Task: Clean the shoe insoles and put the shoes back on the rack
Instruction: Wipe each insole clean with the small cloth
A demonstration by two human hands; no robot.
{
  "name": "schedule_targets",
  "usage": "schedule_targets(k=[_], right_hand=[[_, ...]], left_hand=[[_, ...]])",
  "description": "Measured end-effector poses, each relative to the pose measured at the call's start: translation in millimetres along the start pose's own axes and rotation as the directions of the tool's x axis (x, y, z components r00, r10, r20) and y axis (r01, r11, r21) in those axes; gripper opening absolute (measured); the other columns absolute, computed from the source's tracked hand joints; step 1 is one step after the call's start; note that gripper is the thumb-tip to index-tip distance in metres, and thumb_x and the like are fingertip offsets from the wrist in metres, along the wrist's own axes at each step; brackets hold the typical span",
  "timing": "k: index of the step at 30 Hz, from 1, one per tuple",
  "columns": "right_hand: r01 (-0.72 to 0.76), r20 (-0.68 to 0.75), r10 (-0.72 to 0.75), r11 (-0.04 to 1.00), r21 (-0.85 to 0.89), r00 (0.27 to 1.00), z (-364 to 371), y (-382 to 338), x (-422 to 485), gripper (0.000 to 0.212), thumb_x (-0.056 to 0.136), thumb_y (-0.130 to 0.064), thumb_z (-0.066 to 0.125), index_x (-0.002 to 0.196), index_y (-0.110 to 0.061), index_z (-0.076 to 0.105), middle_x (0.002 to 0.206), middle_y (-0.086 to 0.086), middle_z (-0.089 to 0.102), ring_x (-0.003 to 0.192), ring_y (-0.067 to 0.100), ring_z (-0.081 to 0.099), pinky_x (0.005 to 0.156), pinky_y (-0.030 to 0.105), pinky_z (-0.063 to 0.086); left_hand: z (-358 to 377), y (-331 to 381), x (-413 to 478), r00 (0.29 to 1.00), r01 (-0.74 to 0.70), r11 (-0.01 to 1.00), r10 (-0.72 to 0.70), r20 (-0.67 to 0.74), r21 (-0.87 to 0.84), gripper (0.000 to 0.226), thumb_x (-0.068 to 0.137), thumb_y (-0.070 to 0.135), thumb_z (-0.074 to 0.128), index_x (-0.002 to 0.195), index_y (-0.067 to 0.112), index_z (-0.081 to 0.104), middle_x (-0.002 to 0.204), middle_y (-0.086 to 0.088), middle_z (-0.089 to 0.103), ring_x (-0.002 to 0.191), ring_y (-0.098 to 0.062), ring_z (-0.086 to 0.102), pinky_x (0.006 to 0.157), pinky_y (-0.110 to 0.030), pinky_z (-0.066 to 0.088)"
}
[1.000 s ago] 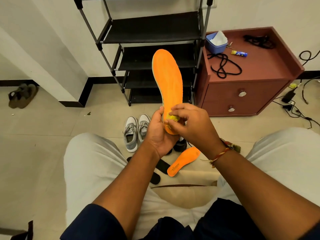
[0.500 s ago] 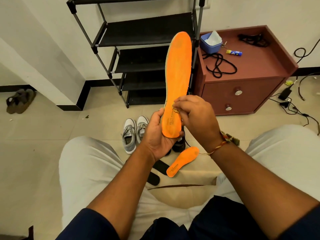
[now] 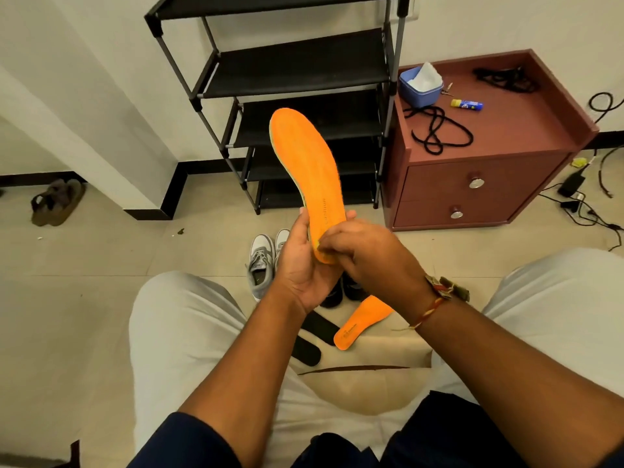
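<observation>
The heel of the orange insole (image 3: 312, 177) is covered by the right hand (image 3: 368, 256), and whatever is pinched in its fingertips cannot be made out. The printing along the insole is too small to be read. The black shoes (image 3: 351, 290) on the floor are largely hidden behind both hands, and the right grey sneaker (image 3: 281, 239) is partly hidden by the left hand (image 3: 304, 268). The shoe rack (image 3: 297, 65) is cut off by the top edge. The second orange insole (image 3: 358, 327) is overlapped at its far end by the right wrist.

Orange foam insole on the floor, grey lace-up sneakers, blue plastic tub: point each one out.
Orange foam insole on the floor (image 3: 351, 332), head view, heel end.
Grey lace-up sneakers (image 3: 260, 265), head view, left shoe's laces.
Blue plastic tub (image 3: 418, 92), head view, front wall.
</observation>
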State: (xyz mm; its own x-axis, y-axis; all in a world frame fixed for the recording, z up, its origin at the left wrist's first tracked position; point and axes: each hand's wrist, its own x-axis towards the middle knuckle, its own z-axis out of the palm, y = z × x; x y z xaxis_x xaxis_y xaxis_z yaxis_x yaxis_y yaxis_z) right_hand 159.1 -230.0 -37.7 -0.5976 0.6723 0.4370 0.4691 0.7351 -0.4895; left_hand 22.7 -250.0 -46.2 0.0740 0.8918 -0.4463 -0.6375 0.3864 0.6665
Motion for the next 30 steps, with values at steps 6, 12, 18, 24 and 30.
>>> schedule_targets(k=[6, 12, 18, 24, 30], right_hand=[[-0.181, -0.214, 0.177, 0.984, 0.002, 0.961, -19.0, 12.4, 9.5, 0.021, 0.089, -0.012, 0.069, 0.106, -0.013, 0.059, 0.095, -0.003, 0.070, 0.087, 0.019, 0.066, 0.068, 0.037, 0.055], [-0.200, 0.054, 0.193, 0.951, 0.237, 0.980, 0.8, -12.5, -2.6, 0.033, 0.088, -0.011, 0.071, 0.111, -0.019, 0.049, 0.097, -0.003, 0.072, 0.091, 0.008, 0.069, 0.077, 0.030, 0.059], [-0.194, -0.166, 0.205, 0.977, 0.085, 0.964, -13.1, 10.6, 11.9, 0.028, 0.088, -0.009, 0.068, 0.110, -0.012, 0.051, 0.093, -0.002, 0.071, 0.091, 0.016, 0.068, 0.070, 0.040, 0.057], [-0.214, -0.004, 0.225, 0.933, 0.289, 0.974, 1.8, -9.7, 0.3, 0.032, 0.088, -0.010, 0.072, 0.111, -0.016, 0.050, 0.095, -0.005, 0.073, 0.092, 0.005, 0.069, 0.081, 0.027, 0.058], [-0.179, -0.217, 0.187, 0.982, 0.053, 0.958, -12.4, 8.3, 12.0, 0.020, 0.091, -0.011, 0.067, 0.104, -0.015, 0.052, 0.093, 0.000, 0.068, 0.088, 0.018, 0.065, 0.067, 0.042, 0.055]], left_hand=[[3.9, -9.2, 2.9, 0.995, 0.048, 0.999, -0.046, 0.083, -0.024, 0.062, 0.105, 0.056, 0.028, 0.142, 0.015, 0.055, 0.141, -0.015, 0.060, 0.131, -0.030, 0.057, 0.111, -0.044, 0.046], [-5.1, 8.4, 9.7, 1.000, -0.023, 0.998, 0.024, 0.009, -0.051, 0.075, 0.102, 0.063, 0.026, 0.117, 0.009, 0.076, 0.115, -0.010, 0.073, 0.101, -0.019, 0.073, 0.088, -0.033, 0.059], [-0.5, -3.1, 9.7, 0.999, -0.039, 0.999, 0.040, 0.026, -0.035, 0.066, 0.105, 0.057, 0.025, 0.145, 0.011, 0.051, 0.143, -0.015, 0.059, 0.137, -0.029, 0.051, 0.117, -0.042, 0.037], [-5.8, 10.0, 10.4, 0.995, -0.093, 0.996, 0.093, -0.026, 0.009, 0.079, 0.102, 0.066, 0.022, 0.143, 0.007, 0.054, 0.139, -0.014, 0.062, 0.124, -0.024, 0.063, 0.104, -0.039, 0.050], [11.7, -8.4, -0.4, 0.999, -0.050, 0.997, 0.049, 0.022, 0.061, 0.064, 0.103, 0.056, 0.026, 0.138, 0.011, 0.056, 0.136, -0.017, 0.064, 0.126, -0.029, 0.061, 0.108, -0.041, 0.049]])
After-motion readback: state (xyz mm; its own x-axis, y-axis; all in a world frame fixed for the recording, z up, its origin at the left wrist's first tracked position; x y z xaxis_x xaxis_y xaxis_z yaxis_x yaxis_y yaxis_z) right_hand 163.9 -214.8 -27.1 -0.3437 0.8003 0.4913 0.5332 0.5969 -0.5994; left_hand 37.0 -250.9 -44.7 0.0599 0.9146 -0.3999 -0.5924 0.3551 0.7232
